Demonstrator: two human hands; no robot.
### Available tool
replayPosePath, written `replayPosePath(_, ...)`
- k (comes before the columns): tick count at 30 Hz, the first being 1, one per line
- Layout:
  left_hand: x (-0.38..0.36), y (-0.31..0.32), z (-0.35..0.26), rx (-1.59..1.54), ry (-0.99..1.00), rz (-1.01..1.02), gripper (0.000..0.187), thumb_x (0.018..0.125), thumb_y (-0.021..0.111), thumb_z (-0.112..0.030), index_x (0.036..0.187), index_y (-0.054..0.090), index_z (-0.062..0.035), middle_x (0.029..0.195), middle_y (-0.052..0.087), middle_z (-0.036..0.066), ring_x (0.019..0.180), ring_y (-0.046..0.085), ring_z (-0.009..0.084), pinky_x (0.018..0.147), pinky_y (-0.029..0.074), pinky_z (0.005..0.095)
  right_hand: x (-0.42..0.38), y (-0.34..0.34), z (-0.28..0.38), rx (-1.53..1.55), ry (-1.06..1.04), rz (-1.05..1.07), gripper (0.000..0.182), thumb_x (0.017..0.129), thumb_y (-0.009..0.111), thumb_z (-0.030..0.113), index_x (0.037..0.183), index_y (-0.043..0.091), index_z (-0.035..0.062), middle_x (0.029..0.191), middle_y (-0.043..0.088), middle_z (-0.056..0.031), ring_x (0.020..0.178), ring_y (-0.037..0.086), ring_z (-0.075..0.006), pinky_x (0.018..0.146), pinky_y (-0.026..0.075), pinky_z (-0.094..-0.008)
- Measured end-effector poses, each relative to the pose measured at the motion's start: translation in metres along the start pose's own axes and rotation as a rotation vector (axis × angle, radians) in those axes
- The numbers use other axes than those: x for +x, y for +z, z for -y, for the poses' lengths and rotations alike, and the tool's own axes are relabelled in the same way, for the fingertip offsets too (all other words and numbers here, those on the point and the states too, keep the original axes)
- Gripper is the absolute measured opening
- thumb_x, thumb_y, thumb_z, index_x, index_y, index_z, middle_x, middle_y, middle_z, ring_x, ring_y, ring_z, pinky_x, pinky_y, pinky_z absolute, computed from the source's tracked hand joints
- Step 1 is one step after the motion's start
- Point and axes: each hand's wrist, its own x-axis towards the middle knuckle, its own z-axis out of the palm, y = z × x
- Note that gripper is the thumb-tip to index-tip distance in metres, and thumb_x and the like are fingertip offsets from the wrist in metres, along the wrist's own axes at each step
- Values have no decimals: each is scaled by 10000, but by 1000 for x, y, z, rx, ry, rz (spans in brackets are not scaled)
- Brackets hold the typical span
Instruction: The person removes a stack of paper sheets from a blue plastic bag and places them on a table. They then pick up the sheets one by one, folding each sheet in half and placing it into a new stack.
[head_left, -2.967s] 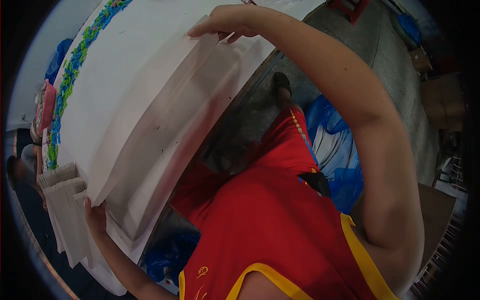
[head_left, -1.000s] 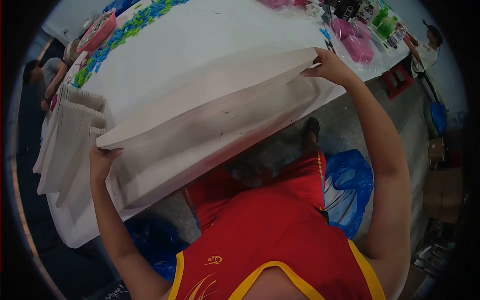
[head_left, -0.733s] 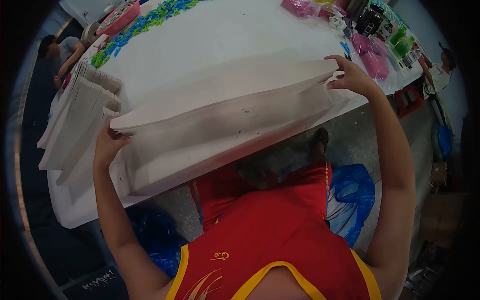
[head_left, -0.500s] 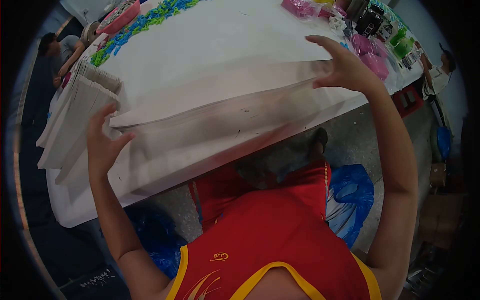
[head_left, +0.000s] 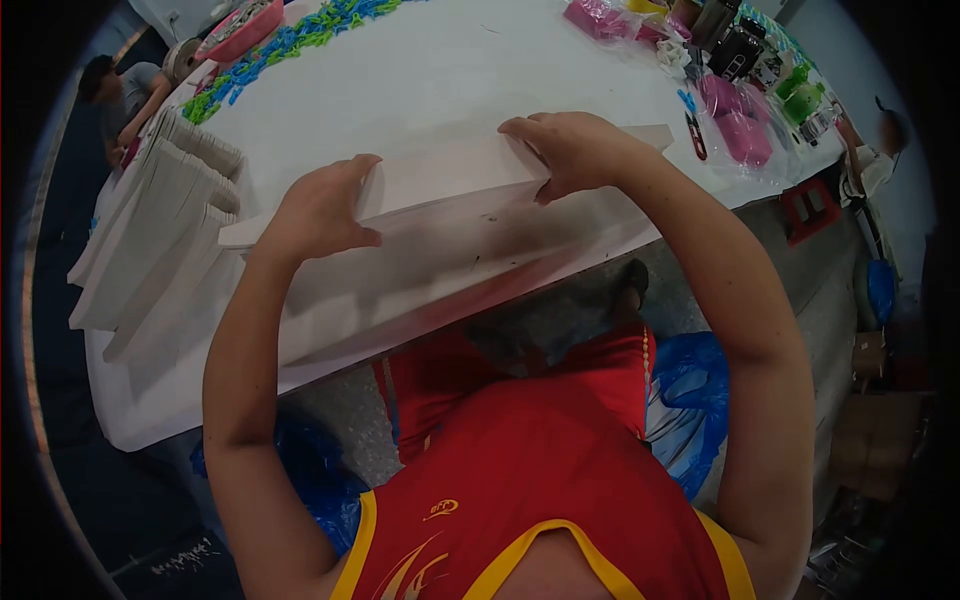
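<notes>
A long, flat stack of white strips (head_left: 450, 172) lies across the table near its front edge. My left hand (head_left: 325, 208) is around the left part of the stack, thumb at the front side and fingers over the top. Around the right part, my right hand (head_left: 570, 155) grips in the same way. Several folded white bundles (head_left: 165, 220) stand fanned out on the table to the left of my left hand.
The white table (head_left: 440, 75) bears blue and green clips (head_left: 290, 45), a pink basket (head_left: 240, 30), pink packages (head_left: 740, 125), red-handled snips (head_left: 696, 137) and a black container (head_left: 737, 48). People sit at far left (head_left: 130, 100) and far right (head_left: 880, 155).
Both hands have moved inward from the ends of the stack and closed around it. The red-handled snips at the right now show.
</notes>
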Motion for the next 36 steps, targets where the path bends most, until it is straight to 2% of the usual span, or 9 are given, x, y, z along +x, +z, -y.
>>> replayPosePath(10,-2,8,8,18,87,-46,851,609,809,-205,1357,418,-95,1204,583,149,1121,559,339,956,461,403,-5,12,-5,-72,-26,-82,963,610,837,142,1446,360,130,1129,611,-167,1013,606,-359,870,501,-421)
replayPosePath(16,1,8,6,33,77,-45,813,599,791,-190,1320,435,-74,1151,590,162,1069,572,352,930,468,414,-6,11,-2,-145,-32,-82,928,598,809,134,1427,392,109,1065,622,-169,951,631,-355,809,523,-416)
replayPosePath(20,0,8,6,32,77,-49,801,594,786,-183,1307,441,-63,1146,590,171,1062,571,360,925,467,417,-6,13,-3,-138,-40,-82,968,581,819,129,1439,370,136,1073,605,-159,962,617,-356,839,515,-422)
replayPosePath(22,0,9,7,29,83,-51,792,595,783,-183,1300,445,-57,1146,590,176,1063,572,362,929,465,415,-6,13,-4,-141,-67,-112,901,600,810,144,1405,409,102,1051,620,-170,946,628,-356,804,520,-420)
replayPosePath(29,2,9,9,22,118,-68,790,597,779,-184,1299,445,-43,1146,591,184,1058,573,366,926,465,417,-5,11,-5,-140,-65,-85,916,603,820,155,1415,397,104,1055,620,-173,969,621,-358,829,513,-417)
replayPosePath(36,8,4,10,1,81,16,826,583,791,-204,1311,437,-39,1152,602,203,1067,566,387,931,464,422,-1,10,-11,-24,-65,-48,985,597,843,153,1448,347,129,1113,610,-186,1004,606,-374,866,498,-428)
